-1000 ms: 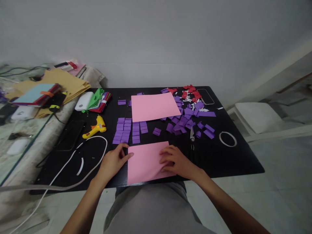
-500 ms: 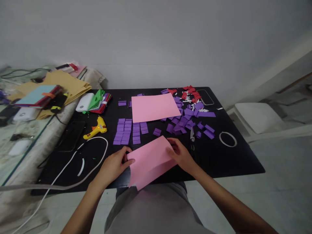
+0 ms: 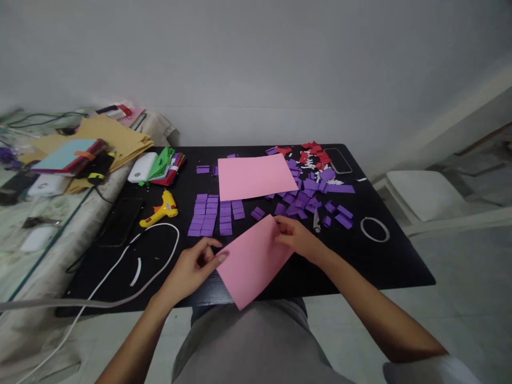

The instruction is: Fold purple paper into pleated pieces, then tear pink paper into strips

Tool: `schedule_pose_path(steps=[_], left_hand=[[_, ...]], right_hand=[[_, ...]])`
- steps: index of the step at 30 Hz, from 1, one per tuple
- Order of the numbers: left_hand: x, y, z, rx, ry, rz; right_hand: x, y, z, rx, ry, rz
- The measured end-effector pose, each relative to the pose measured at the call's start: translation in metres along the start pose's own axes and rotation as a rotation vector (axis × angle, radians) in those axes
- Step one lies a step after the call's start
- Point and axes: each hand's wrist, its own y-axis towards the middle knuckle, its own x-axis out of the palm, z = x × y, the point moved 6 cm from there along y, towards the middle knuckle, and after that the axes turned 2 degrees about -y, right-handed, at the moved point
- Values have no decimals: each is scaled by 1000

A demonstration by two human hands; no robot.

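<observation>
A pink sheet of paper [image 3: 252, 262] is held tilted over the front edge of the black table [image 3: 360, 272]. My left hand [image 3: 195, 269] pinches its left corner between thumb and index finger. At the upper right edge, my right hand [image 3: 298, 240] grips the same sheet, with some fingertips hidden behind it. Beyond it lies a second pink sheet [image 3: 256, 177], flat on the table. Folded purple paper pieces [image 3: 204, 216] stand in columns left of centre, and more purple pieces [image 3: 306, 200] are heaped to the right. Scissors [image 3: 316, 221] lie by my right hand, their handles hidden.
A yellow glue gun [image 3: 162, 209], a phone [image 3: 120, 221] and a white cable [image 3: 176, 240] lie to the left. Red paper scraps [image 3: 318, 152] and a ring [image 3: 375, 229] are at the right. Brown envelopes [image 3: 112, 136] cover part of the glass-topped side table.
The held pink sheet has turned, its lower corner swinging right, and its two lower points now show as one. My left hand has shifted slightly right; my right hand moved slightly up.
</observation>
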Motion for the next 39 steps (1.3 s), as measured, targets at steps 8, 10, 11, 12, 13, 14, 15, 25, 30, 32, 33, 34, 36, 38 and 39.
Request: schedule_pose_path(steps=[8, 10, 11, 12, 13, 14, 15, 25, 30, 32, 33, 34, 36, 38, 39], left_hand=[[-19, 29, 67, 181, -327, 64], [-23, 35, 83, 240, -312, 91], [-25, 38, 91, 295, -285, 126], [-25, 39, 100, 362, -250, 152], [-24, 41, 108, 434, -216, 162], [-22, 42, 115, 498, -192, 152], [-19, 43, 120, 544, -177, 125], [-2, 62, 104, 296, -189, -114], [-1, 71, 102, 244, -65, -140], [-1, 74, 101, 237, -19, -151], [0, 74, 99, 230, -2, -164], [1, 75, 97, 223, 12, -180], [4, 76, 92, 214, 25, -211], [6, 77, 88, 214, 18, -227], [7, 78, 85, 212, 8, -232]], right_hand=[[-17, 8, -87, -311, -34, -73], [-11, 10, -101, -318, 5, -139], [-6, 11, -105, -313, 27, -175], [0, 12, -107, -300, 53, -211], [6, 14, -106, -278, 78, -247], [13, 16, -104, -254, 102, -282], [19, 17, -100, -230, 118, -313], [18, 24, -73, -223, -234, -230], [20, 26, -71, -313, -288, -145], [23, 27, -67, -324, -307, -122], [23, 28, -66, -330, -319, -117], [24, 28, -64, -336, -330, -115], [25, 29, -60, -338, -354, -121], [25, 31, -56, -334, -386, -124], [26, 31, -54, -334, -405, -121]])
